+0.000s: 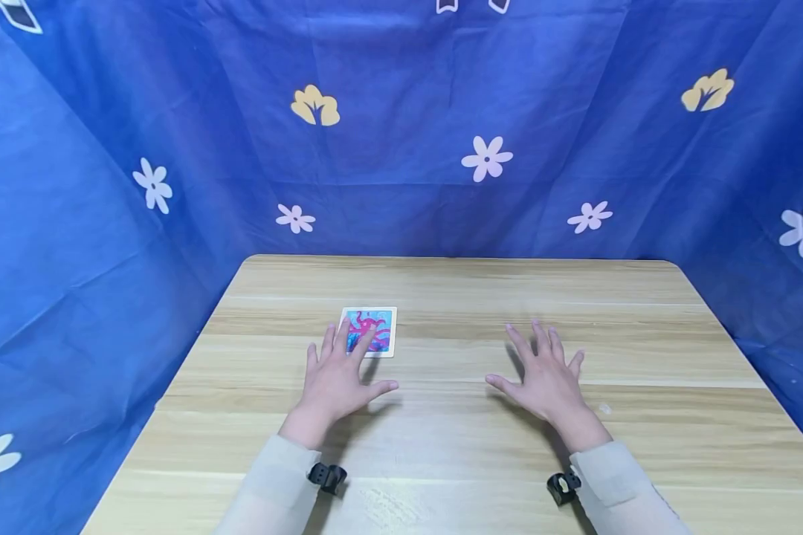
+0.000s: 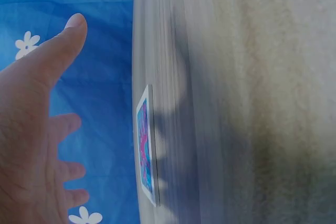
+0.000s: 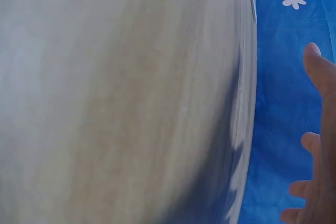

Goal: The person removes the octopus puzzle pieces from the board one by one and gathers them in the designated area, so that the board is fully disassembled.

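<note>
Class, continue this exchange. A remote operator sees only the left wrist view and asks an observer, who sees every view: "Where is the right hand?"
Observer: In the head view, the right hand is over the table, to the right of the card.
Operator: Is that hand gripping anything?
Observer: No, its fingers are spread and hold nothing.
Operator: I see white flowers on the blue backdrop. Are there prints of another colour?
Observer: Yes, the head view also shows yellow prints on it.
</note>
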Action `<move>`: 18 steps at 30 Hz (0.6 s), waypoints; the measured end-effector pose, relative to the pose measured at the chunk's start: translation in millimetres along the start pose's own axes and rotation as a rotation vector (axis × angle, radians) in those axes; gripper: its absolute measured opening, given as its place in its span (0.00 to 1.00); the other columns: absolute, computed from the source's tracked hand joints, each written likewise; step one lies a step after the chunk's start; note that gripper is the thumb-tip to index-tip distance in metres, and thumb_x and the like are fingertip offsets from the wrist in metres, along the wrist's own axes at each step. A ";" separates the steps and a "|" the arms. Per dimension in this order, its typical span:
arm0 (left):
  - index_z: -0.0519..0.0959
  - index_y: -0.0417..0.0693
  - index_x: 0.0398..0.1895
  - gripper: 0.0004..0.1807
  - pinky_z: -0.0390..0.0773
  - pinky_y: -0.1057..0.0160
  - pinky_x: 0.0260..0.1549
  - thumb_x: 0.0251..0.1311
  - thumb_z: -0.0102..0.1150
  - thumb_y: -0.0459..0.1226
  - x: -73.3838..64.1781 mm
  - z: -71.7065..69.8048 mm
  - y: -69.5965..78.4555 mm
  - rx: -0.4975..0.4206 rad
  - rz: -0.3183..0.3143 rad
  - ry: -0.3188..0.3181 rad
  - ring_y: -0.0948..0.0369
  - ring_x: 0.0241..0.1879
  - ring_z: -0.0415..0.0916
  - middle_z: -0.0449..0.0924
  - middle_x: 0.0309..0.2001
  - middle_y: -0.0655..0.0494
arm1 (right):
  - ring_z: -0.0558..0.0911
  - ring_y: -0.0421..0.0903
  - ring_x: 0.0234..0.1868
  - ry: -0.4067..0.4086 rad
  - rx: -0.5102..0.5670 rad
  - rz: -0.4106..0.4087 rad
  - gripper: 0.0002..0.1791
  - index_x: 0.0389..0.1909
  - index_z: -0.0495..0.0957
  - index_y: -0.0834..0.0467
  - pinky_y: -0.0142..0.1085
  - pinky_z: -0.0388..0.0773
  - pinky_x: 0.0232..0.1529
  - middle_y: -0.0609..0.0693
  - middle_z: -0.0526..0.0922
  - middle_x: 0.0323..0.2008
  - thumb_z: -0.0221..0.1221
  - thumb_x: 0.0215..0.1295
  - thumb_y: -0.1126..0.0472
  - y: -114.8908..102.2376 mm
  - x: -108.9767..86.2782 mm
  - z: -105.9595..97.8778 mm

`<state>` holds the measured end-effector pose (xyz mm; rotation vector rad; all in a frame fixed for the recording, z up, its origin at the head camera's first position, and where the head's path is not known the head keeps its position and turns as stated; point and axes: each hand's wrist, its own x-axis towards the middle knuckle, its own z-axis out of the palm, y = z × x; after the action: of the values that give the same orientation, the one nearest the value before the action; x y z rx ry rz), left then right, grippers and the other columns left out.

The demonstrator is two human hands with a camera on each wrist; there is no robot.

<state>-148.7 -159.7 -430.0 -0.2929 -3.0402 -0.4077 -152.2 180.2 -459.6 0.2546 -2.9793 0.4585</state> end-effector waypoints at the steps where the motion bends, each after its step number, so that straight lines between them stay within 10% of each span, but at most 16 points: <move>1: 0.56 0.60 0.74 0.54 0.37 0.31 0.62 0.44 0.59 0.70 0.0 0.2 -0.5 0.000 0.000 0.002 0.41 0.72 0.32 0.40 0.74 0.40 | 0.45 0.69 0.70 -0.001 -0.001 0.000 0.54 0.74 0.51 0.43 0.78 0.33 0.52 0.61 0.41 0.74 0.51 0.48 0.21 -0.1 0.2 0.0; 18: 0.60 0.54 0.72 0.53 0.47 0.32 0.60 0.45 0.58 0.69 6.4 5.9 -31.7 0.054 0.017 0.036 0.38 0.69 0.45 0.48 0.72 0.38 | 0.49 0.65 0.70 0.027 0.010 -0.072 0.53 0.73 0.56 0.46 0.76 0.42 0.55 0.62 0.50 0.71 0.52 0.49 0.22 -14.0 13.1 7.1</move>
<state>-161.4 -187.0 -443.2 -0.3052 -3.0053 -0.3256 -163.1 162.9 -460.5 0.3529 -2.9311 0.4655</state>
